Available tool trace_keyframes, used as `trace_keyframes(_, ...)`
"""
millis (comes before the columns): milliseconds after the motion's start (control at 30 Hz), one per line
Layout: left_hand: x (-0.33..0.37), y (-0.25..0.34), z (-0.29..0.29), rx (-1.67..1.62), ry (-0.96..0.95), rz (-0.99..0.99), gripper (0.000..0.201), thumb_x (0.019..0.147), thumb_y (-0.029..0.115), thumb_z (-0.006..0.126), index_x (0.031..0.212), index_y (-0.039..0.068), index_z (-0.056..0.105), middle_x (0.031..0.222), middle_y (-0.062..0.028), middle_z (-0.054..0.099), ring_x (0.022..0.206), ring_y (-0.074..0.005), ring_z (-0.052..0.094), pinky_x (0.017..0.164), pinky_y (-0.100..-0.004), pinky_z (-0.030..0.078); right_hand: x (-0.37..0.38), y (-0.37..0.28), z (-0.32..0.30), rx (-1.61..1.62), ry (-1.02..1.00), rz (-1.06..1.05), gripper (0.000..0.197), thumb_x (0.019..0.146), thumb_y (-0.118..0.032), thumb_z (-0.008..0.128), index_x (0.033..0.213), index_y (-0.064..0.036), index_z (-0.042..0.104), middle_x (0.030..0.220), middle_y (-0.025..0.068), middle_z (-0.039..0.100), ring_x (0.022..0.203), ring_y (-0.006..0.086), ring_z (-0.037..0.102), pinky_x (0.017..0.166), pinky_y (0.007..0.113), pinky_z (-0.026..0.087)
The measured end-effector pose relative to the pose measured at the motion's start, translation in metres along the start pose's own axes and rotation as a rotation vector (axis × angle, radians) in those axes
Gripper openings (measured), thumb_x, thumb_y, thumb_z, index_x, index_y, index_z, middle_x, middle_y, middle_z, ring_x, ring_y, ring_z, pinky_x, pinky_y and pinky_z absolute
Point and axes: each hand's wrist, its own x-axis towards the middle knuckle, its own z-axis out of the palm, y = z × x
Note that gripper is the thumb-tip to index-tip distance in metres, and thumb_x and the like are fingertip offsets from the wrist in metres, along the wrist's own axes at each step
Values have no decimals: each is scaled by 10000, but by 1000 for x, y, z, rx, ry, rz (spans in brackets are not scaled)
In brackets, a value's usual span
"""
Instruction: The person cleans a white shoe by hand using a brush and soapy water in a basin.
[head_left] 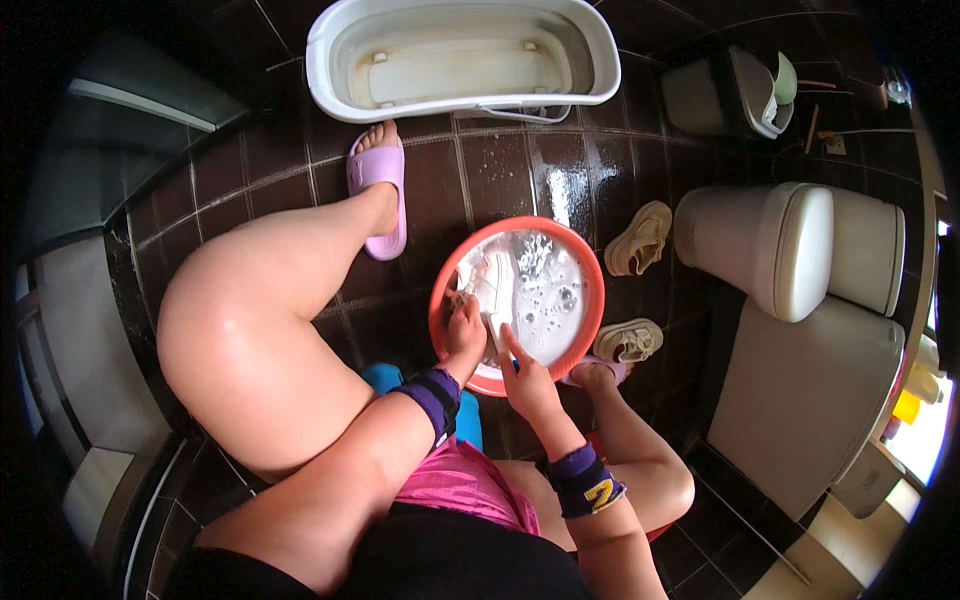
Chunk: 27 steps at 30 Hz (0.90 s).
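An orange-red basin full of foamy water stands on the floor between my feet. Inside it, toward the left, lies a white shoe, partly in the suds. My left hand is closed on the near-left part of this shoe, at the basin's left side. From the near side my right hand grips a white brush with a bit of blue by the fingers; its head rests against the shoe. Its bristles are hidden from view.
Two beige shoes stand right of the basin, one farther, one nearer. A white oblong tub with a little cloudy water is at the far side. At right are a toilet and a bin. The dark floor tiles look wet.
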Motion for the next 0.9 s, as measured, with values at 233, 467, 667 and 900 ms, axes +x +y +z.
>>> trace_keyframes(233, 5, 6, 0, 95, 245, 557, 543, 998, 411, 307, 1144, -20, 605, 1017, -256, 646, 993, -427, 606, 880, -447, 447, 85, -32, 0, -189, 21, 107, 489, 922, -412, 467, 1396, -293, 433, 891, 299, 634, 864, 459, 617, 791, 506, 490)
trace_keyframes(467, 4, 0, -8, 224, 74, 100, 579, 990, 445, 243, 946, 16, 631, 890, -249, 653, 814, -451, 617, 726, -534, 478, 7, 4, 10, -42, 24, -50, 474, 938, -352, 468, 1404, -276, 426, 846, 292, 636, 820, 456, 623, 746, 525, 489)
trace_keyframes(667, 12, -1, 6, 218, 314, 385, 501, 979, 435, 318, 1029, 41, 622, 886, -234, 663, 790, -439, 631, 712, -520, 491, 67, -9, 7, -232, 99, -23, 488, 952, -356, 408, 1435, -310, 352, 746, 270, 635, 684, 447, 629, 634, 541, 503)
trace_keyframes(900, 4, 15, 0, 179, 56, 120, 495, 909, 476, 484, 911, 15, 666, 835, -225, 666, 809, -412, 643, 727, -485, 485, 85, 5, -13, -180, 86, 131, 521, 954, -379, 403, 1461, -316, 299, 821, 257, 653, 758, 426, 641, 689, 508, 503)
